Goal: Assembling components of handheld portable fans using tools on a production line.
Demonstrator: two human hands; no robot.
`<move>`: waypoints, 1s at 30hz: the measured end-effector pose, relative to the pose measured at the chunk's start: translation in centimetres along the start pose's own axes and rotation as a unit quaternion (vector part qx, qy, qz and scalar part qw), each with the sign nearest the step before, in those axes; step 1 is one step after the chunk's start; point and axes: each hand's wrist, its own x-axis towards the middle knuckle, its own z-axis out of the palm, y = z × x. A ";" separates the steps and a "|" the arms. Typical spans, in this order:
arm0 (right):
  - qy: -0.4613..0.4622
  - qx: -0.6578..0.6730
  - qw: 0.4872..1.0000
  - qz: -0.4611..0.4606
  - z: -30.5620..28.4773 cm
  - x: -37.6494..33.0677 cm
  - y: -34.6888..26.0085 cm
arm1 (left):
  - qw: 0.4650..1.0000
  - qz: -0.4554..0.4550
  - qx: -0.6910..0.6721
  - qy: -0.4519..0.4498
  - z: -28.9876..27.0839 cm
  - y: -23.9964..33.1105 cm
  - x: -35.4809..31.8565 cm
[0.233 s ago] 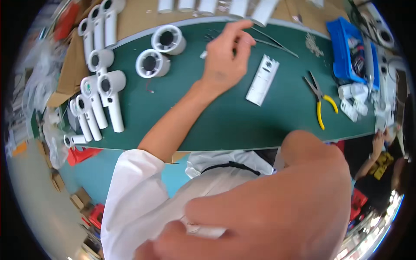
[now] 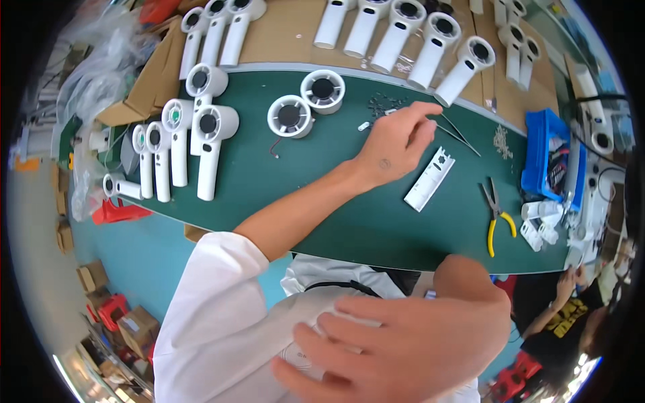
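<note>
My left hand (image 2: 401,144) hovers over the green table, fingers loosely bent, a gap between thumb and forefinger. I see nothing held in it. Tweezers (image 2: 463,140) lie just right of its fingertips, legs apart. Small dark parts (image 2: 384,103) are scattered beyond the hand, partly hidden by it. A white slotted handle shell (image 2: 430,180) rests right of the wrist. Close before my body, my right hand (image 2: 410,336) is blurred, its fingers spread and nothing visible in them. Yellow-handled pliers (image 2: 496,218) lie with jaws apart on the right.
Two round white fan heads (image 2: 290,116) stand left of centre, one trailing a thin wire. White handheld fans (image 2: 208,144) crowd the left; more (image 2: 400,37) line the cardboard behind. A blue bin (image 2: 537,158) stands right, small light parts (image 2: 502,142) beside it. A co-worker's hand (image 2: 566,285) shows far right.
The view has shifted, bringing more of the back fans into sight. My right hand's fingers have spread apart. The left hand still hovers by the tweezers.
</note>
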 end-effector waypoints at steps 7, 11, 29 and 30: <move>0.062 -0.133 0.987 0.069 -2.5 -0.6 1.1 | 0.991 0.117 0.071 0.005 -0.1 0.0 0.0; 0.158 -0.156 0.956 0.190 -2.0 2.3 8.3 | 0.993 0.111 -0.031 0.006 -0.9 0.2 -0.8; 0.042 -0.199 0.912 0.357 3.4 7.0 17.7 | 0.986 0.139 0.092 0.005 1.0 -1.7 -0.1; 0.042 -0.199 0.912 0.356 2.8 7.3 17.9 | 0.986 0.144 0.082 0.014 1.1 -1.8 -0.1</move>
